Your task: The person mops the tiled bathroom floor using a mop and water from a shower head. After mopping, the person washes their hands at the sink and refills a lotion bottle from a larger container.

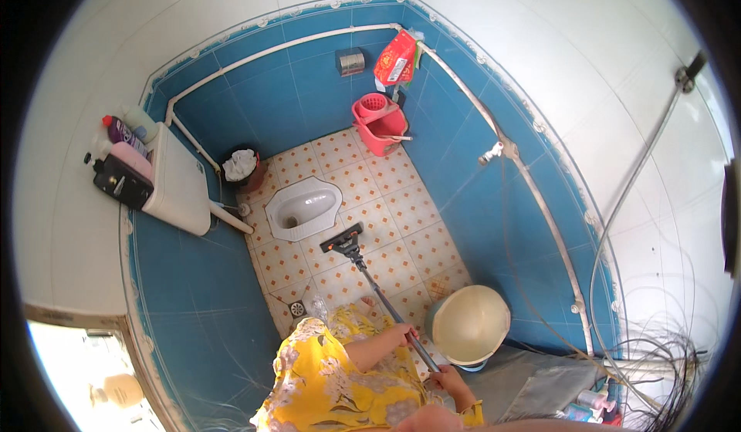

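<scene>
My left hand (403,335) is closed around the middle of a long grey pole (382,298). Nearer my body, my right hand (444,378) grips the same pole close to its upper end. At the far end, a black floor squeegee or brush head (343,239) with orange parts rests on the patterned floor tiles (379,218). Just beyond that head lies a white ceramic squat toilet (305,207), set into the floor. Its drain opening shows at the near left of the bowl.
A large cream tub (472,325) stands at my right. Beyond are a pink mop bucket (382,125) and a filled waste bin (242,169). A cistern (180,180) carrying bottles hangs left, with a floor drain (297,309) below. Pipes (535,200) run along the blue-tiled walls.
</scene>
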A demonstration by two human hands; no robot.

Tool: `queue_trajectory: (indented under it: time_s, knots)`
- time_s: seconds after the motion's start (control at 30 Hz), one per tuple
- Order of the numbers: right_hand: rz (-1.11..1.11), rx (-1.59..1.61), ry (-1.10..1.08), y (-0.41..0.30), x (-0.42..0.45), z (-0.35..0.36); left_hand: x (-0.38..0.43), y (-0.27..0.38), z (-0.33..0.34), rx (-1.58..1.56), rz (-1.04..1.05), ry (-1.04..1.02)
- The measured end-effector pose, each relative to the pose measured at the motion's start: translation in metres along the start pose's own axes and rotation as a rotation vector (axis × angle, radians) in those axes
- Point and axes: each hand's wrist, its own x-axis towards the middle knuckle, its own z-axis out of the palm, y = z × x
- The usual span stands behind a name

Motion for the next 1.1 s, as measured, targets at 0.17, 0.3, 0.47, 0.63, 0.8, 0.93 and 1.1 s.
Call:
queue_trajectory:
  time_s: [0.17,0.3,0.47,0.63,0.8,0.93,1.1]
  knots:
    - [0.025,0.231,0.167,0.079,-0.046,-0.006,0.034,-0.074,0.025,0.185,-0.013,-0.121]
    - [0.010,0.388,0.217,0.105,-0.079,0.007,0.050,-0.122,0.030,0.323,0.036,-0.169]
    - [-0.050,0.643,0.179,0.088,-0.075,0.031,0.015,-0.125,0.040,0.342,0.135,-0.160]
    - [-0.105,0.574,0.245,0.111,-0.007,0.034,-0.019,-0.145,0.025,0.358,0.369,-0.113]
    - [-0.259,0.486,0.151,0.057,0.094,0.030,0.010,-0.051,0.023,0.780,0.668,-0.018]
    - [-0.126,0.580,0.087,0.038,0.076,0.028,0.004,-0.038,0.036,0.712,0.581,-0.014]
    - [-0.124,0.539,0.128,0.077,-0.003,0.069,-0.034,-0.116,0.003,0.546,0.428,-0.149]
